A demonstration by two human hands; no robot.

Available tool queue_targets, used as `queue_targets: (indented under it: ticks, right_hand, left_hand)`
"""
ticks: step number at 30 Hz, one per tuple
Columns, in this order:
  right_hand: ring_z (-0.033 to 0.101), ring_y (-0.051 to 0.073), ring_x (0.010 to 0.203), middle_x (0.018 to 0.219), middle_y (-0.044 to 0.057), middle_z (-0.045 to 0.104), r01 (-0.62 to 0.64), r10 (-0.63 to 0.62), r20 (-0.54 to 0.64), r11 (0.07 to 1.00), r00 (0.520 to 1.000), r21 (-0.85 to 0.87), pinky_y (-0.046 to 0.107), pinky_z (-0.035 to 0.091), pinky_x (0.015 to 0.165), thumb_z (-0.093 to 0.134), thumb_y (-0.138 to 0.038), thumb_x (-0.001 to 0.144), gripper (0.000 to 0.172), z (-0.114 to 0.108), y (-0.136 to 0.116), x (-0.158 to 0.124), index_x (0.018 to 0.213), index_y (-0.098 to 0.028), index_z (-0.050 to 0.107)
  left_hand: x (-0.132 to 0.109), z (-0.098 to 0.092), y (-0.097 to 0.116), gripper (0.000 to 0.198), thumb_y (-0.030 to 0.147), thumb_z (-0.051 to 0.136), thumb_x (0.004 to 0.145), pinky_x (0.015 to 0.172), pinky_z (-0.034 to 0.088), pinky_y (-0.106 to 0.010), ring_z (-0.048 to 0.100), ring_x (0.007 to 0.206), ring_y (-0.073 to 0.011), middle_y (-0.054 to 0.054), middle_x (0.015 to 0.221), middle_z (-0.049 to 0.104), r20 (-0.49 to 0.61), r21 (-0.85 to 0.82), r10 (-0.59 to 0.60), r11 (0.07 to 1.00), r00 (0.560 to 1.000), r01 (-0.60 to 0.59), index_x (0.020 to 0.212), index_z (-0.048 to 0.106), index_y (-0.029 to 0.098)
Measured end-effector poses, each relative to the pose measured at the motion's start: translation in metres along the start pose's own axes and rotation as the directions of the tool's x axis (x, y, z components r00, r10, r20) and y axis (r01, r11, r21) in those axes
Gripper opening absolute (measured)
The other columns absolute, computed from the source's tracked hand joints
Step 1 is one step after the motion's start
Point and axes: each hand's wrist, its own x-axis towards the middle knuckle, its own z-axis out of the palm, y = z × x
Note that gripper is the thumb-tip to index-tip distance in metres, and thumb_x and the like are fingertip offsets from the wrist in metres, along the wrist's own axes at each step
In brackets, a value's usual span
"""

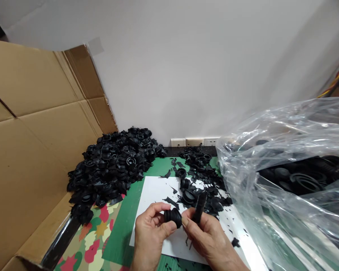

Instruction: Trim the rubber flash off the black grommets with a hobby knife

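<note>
My left hand [154, 229] holds a ribbed black rubber part [171, 217] between thumb and fingers, above a white sheet [154, 192]. My right hand [202, 231] is closed around a dark tool [200, 207] that points up and away. Its thumb and forefinger meet at the right edge of the rubber part. Thin black strips hang below the right fingers. Just beyond the hands, more ribbed black parts [189, 195] and torn scraps [171, 202] lie on the sheet.
A large heap of black rubber parts [121, 158] rises at the left beside a cardboard box wall [39, 113]. At the right, a clear plastic bag [271, 150] holds black rings [305, 182]. Power sockets [194, 142] sit low on the wall.
</note>
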Motion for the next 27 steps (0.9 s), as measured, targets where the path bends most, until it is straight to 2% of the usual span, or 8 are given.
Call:
queue_targets:
  ticks: [8,14,22,27]
  right_hand:
    - [0.022,0.005,0.035,0.043,-0.011,0.03,-0.017,0.018,-0.034,0.999,0.999,0.048,0.02,0.019,0.035,0.058,-0.062,0.068,0.044,0.0009,0.002,0.0017,0.069,-0.018,0.054]
    - [0.025,0.005,0.035,0.043,-0.01,0.032,-0.032,0.034,-0.031,0.998,0.999,0.05,0.019,0.023,0.035,0.059,-0.06,0.068,0.043,0.0016,-0.0011,0.0007,0.068,-0.018,0.055]
    - [0.026,0.005,0.034,0.042,-0.01,0.032,-0.027,0.029,-0.027,0.998,0.999,0.054,0.02,0.025,0.035,0.059,-0.06,0.067,0.043,0.0022,-0.0006,0.0016,0.068,-0.018,0.056]
    - [0.024,0.005,0.033,0.041,-0.011,0.032,-0.03,0.032,-0.02,0.998,0.999,0.054,0.02,0.023,0.034,0.06,-0.06,0.066,0.044,0.0021,0.0015,0.0024,0.068,-0.017,0.056]
  left_hand:
    - [-0.0016,-0.0002,-0.0012,0.028,0.004,0.073,0.051,0.055,0.045,-0.017,0.06,0.058,-0.0116,0.0,0.061,0.07,-0.042,0.003,0.028,1.0,0.999,-0.028,0.075,0.07,0.016]
    - [-0.0018,-0.0005,-0.0016,0.027,0.005,0.073,0.049,0.051,0.045,-0.018,0.059,0.054,-0.0121,-0.001,0.058,0.069,-0.074,0.026,0.006,1.0,0.997,-0.004,0.074,0.07,0.014]
    - [-0.0032,-0.0003,-0.0003,0.021,0.005,0.072,0.051,0.05,0.043,-0.016,0.055,0.052,-0.009,0.001,0.057,0.067,-0.059,0.002,0.012,1.0,0.998,-0.012,0.07,0.069,0.015]
    - [-0.0019,-0.0002,-0.0023,0.019,0.007,0.072,0.054,0.046,0.037,-0.015,0.049,0.047,-0.0065,0.003,0.053,0.062,-0.03,-0.028,0.014,1.0,0.999,-0.014,0.07,0.066,0.014]
